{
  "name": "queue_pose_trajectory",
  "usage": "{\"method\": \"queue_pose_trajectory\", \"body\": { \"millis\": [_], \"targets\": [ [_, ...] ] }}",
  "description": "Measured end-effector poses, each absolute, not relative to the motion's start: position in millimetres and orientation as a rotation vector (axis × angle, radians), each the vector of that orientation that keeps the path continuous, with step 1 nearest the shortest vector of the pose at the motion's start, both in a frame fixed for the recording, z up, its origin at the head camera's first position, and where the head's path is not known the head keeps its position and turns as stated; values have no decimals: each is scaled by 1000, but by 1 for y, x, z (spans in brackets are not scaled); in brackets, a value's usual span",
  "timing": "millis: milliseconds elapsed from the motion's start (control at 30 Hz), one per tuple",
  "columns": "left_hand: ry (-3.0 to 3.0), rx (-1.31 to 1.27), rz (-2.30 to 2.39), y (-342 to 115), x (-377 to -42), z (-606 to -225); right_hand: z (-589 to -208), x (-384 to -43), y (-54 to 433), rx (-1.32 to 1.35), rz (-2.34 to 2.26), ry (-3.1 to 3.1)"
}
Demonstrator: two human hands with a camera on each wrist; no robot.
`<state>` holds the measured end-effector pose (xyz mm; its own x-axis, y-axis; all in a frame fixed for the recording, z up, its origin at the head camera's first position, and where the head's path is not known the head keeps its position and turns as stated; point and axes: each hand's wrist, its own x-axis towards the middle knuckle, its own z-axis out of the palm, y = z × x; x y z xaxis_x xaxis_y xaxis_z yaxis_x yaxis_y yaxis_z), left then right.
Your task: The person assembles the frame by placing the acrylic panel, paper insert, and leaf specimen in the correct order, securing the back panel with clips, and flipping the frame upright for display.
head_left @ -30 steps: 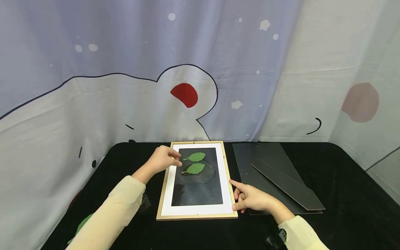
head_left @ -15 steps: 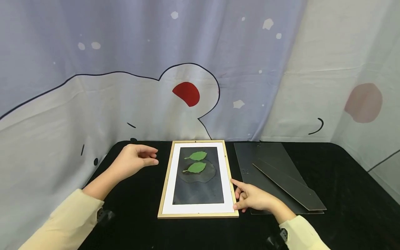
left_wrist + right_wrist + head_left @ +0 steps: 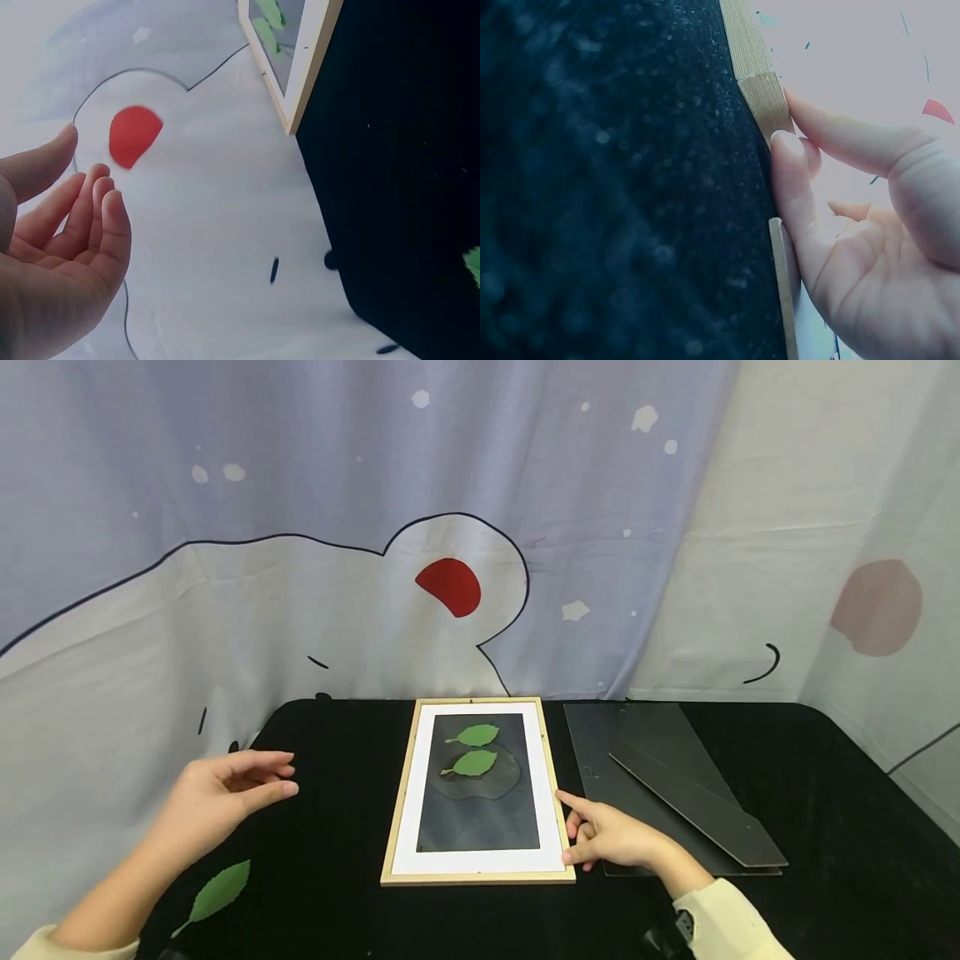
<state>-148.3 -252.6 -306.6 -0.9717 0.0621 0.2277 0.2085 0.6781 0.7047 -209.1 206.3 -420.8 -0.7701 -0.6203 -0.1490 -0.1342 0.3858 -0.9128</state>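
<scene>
A right hand [image 3: 615, 833] touches a pale wooden frame [image 3: 477, 878] at the lower centre of the head view.
Its index finger and thumb rest at the frame's right edge; whether they pinch, I cannot tell. Two green leaves [image 3: 475, 764] lie inside. At lower left, the left hand [image 3: 210, 797] holds nothing, fingers loosely bent, thumb apart, near another leaf [image 3: 221, 889] on the black desk [image 3: 322, 893].
</scene>
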Motion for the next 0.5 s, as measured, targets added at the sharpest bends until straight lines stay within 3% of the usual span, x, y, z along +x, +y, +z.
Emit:
{"method": "queue_pose_trajectory", "body": {
  "millis": [500],
  "targets": [
    [-2693, 75, -1172, -302, -103, -354, -422, -210, 207, -643, -1387, 2159]
  ]
}}
